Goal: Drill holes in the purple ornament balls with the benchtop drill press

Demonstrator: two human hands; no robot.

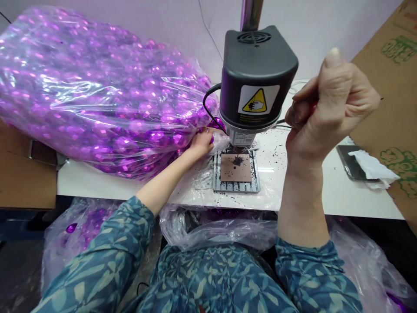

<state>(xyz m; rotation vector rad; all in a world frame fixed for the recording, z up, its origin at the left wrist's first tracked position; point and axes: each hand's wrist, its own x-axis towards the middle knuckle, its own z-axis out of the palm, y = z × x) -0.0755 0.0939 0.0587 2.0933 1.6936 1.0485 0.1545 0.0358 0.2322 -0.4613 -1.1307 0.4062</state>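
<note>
My left hand (201,142) reaches into the mouth of a large clear plastic bag (107,93) full of shiny purple faceted balls. Its fingers are curled at a purple ball (211,139), partly hidden by the hand and the film. Raised on the right, my right hand (329,104) is closed around the drill press handle, of which only a bit of red shows. The dark grey drill press (259,74) stands between my hands, a warning sticker on its front. Below its chuck, a brown square board (236,168) with a small hole and dark shavings lies on the slotted metal base (218,184).
Dark shavings are scattered over the white table (325,195). A phone-like dark slab (347,161) lies at the right under a crumpled white tissue (374,167). Cardboard boxes stand at the left and right. An open plastic bag (221,232) hangs at the table's front edge.
</note>
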